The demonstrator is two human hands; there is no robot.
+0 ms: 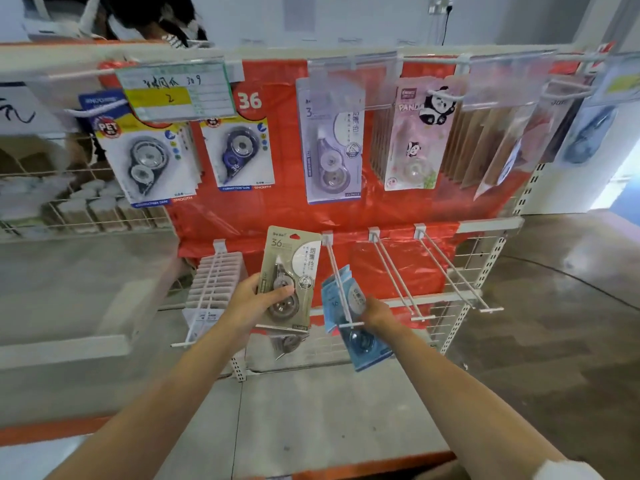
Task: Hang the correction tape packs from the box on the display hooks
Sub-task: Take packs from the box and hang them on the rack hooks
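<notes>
Display rack (491,225): two rows of white hooks on a red-backed frame.

Upper row, above both hands: hooks carry hanging correction tape packs (332,143), including a panda-printed pack (415,136). Lower row: a filled hook (214,282) sits left of the left hand (252,303); a hook (341,289) beside the right hand (377,313) carries blue packs (349,306); two bare hooks (398,275) extend right of that hand. A grey shelf (311,410) lies beneath the forearms.
</notes>
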